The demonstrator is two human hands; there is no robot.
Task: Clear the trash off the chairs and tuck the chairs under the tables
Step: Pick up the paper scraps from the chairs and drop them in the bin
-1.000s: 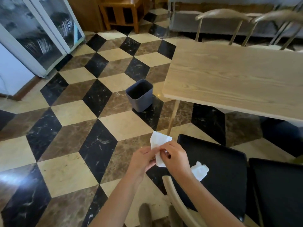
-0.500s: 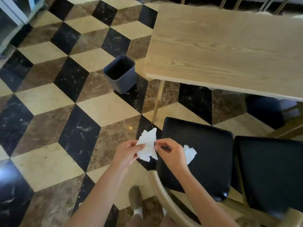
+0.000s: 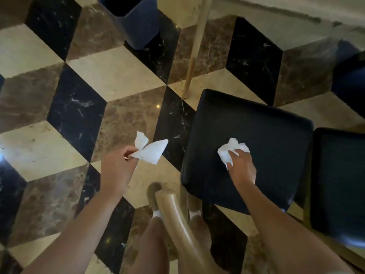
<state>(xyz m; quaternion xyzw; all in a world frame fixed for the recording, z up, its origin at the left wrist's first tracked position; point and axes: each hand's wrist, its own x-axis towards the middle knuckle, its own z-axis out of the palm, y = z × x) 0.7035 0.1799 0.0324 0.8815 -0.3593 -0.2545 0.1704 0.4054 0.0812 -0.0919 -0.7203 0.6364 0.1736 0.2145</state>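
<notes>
My left hand pinches a flat white tissue over the floor, left of the chair. My right hand rests on the black seat of the near chair, its fingers curled around a crumpled white tissue that lies on the cushion. The chair's curved wooden backrest is just below, between my arms. A second black-seated chair stands to the right. The wooden table's edge runs across the top right.
A dark grey trash bin stands on the checkered marble floor at the top, left of a table leg. My feet show beneath the backrest. Open floor spreads to the left.
The hands have parted: the left keeps the flat tissue, the right has moved onto the seat and closed on the crumpled tissue. The camera has tilted down and closer.
</notes>
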